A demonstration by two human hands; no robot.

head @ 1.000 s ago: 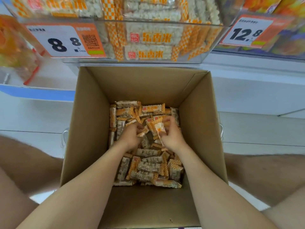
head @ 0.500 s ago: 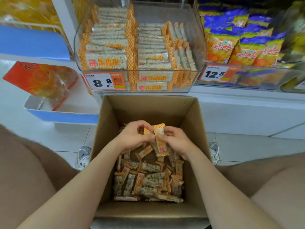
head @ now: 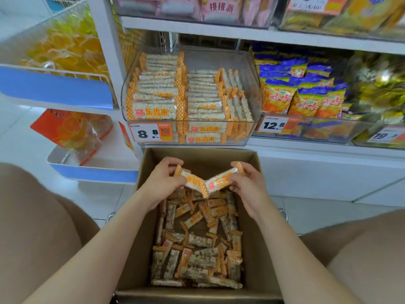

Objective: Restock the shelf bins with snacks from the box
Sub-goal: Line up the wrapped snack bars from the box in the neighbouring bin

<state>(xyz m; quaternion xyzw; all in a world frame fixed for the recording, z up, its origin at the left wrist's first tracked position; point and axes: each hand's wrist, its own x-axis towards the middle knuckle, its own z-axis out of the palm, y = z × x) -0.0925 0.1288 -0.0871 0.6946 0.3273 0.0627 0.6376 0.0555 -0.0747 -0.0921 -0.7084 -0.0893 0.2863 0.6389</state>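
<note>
Now left hand point(head: 162, 184), right hand point(head: 248, 183) lift snacks point(head: 219, 181) higher.

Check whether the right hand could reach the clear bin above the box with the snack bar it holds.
Probably yes. The right hand grips a snack bar just above the box, and the clear bin sits directly beyond it with nothing between; its right side looks less full.
</note>
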